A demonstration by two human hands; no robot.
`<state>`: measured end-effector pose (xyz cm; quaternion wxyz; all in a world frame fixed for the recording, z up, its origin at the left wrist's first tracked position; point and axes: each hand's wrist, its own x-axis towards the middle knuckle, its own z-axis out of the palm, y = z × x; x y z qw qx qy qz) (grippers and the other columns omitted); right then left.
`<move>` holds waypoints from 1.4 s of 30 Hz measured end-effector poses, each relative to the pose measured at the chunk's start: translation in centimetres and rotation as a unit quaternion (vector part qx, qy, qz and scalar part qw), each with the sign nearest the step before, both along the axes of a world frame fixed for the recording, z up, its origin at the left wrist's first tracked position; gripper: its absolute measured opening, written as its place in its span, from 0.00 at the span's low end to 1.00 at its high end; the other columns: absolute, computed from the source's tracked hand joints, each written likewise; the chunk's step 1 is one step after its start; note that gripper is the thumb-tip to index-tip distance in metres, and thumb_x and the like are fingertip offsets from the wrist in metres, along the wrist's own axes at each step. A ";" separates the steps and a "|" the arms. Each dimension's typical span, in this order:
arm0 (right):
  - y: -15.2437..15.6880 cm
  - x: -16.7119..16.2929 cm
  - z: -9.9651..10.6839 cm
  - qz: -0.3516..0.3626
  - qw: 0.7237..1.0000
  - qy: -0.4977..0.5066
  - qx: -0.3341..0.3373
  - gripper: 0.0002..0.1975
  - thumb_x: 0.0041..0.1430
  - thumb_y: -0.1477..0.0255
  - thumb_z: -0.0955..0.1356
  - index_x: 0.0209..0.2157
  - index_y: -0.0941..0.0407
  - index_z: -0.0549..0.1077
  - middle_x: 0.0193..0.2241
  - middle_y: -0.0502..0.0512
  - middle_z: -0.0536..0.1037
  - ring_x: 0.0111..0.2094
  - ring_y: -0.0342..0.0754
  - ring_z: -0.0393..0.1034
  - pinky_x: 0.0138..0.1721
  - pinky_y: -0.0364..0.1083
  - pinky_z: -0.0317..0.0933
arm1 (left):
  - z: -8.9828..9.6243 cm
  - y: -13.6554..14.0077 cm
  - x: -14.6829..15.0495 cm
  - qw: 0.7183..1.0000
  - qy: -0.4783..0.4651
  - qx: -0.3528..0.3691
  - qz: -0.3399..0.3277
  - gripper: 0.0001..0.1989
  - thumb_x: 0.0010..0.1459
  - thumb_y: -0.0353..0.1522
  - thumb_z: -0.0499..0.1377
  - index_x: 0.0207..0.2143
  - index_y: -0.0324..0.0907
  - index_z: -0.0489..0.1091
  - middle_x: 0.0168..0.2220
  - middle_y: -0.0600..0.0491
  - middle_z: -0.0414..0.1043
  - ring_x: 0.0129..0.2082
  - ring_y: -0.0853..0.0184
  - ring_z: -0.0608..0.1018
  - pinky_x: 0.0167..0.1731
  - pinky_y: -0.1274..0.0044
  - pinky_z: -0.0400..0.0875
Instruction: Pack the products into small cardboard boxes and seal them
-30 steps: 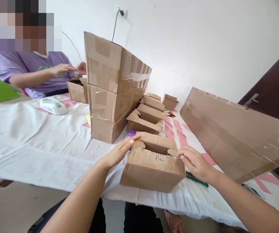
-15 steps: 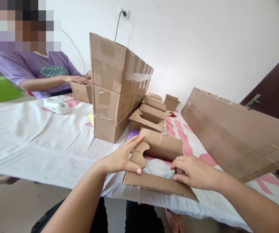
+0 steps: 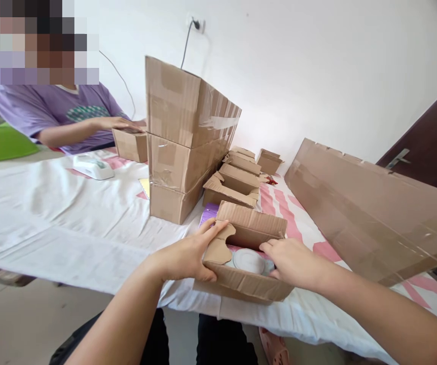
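Note:
An open cardboard box point(image 3: 245, 285) stands at the near edge of the cloth-covered table. Inside it lies something with a round, pale, translucent top point(image 3: 249, 260) over a pink and green print. My left hand point(image 3: 188, 253) grips the box's left end, thumb at the front wall and fingers toward the back corner, beside a notched side flap point(image 3: 220, 244). At the opposite end, my right hand point(image 3: 294, 261) has its curled fingers over the edge and into the box; the fingertips are partly hidden. The back flap point(image 3: 252, 217) stands up.
Stacked taped boxes point(image 3: 173, 152) rise left of centre. Several open boxes point(image 3: 231, 188) line up behind mine. A large cardboard panel point(image 3: 363, 213) stands at right. Across the table, a person in a purple shirt point(image 3: 89, 114) handles a small box point(image 3: 130, 144) near a white tape dispenser point(image 3: 94, 168).
The box's front flap, which lay folded outward, now stands more upright. My left thumb has moved down to the front wall, and my right fingers have shifted slightly left over the box.

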<state>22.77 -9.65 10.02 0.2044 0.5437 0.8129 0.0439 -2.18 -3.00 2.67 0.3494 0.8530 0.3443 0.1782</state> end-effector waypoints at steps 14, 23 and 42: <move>4.4 -3.0 -3.0 -0.068 0.990 -0.059 -0.108 0.23 0.44 0.75 0.72 0.46 0.58 0.72 0.40 0.66 0.81 0.41 0.65 0.77 0.37 0.58 0.68 | -1.0 0.8 -0.1 0.996 -0.081 0.002 -0.033 0.56 0.38 0.33 0.70 0.67 0.53 0.46 0.69 0.47 0.41 0.67 0.46 0.53 0.61 0.58 0.57; 4.9 -2.7 -2.6 -0.024 0.992 -0.027 -0.123 0.24 0.46 0.70 0.70 0.48 0.57 0.70 0.41 0.65 0.79 0.42 0.65 0.75 0.36 0.56 0.68 | -2.4 1.6 0.2 0.993 -0.105 -0.001 -0.052 0.65 0.38 0.37 0.72 0.68 0.51 0.32 0.71 0.42 0.31 0.69 0.49 0.38 0.64 0.54 0.44; 2.7 0.6 5.2 0.167 0.941 0.200 0.213 0.24 0.42 0.76 0.69 0.46 0.56 0.70 0.41 0.59 0.74 0.45 0.57 0.67 0.46 0.53 0.60 | -1.9 2.7 -0.9 0.990 -0.124 0.046 0.042 0.58 0.43 0.32 0.68 0.68 0.47 0.33 0.70 0.43 0.34 0.69 0.50 0.43 0.65 0.58 0.44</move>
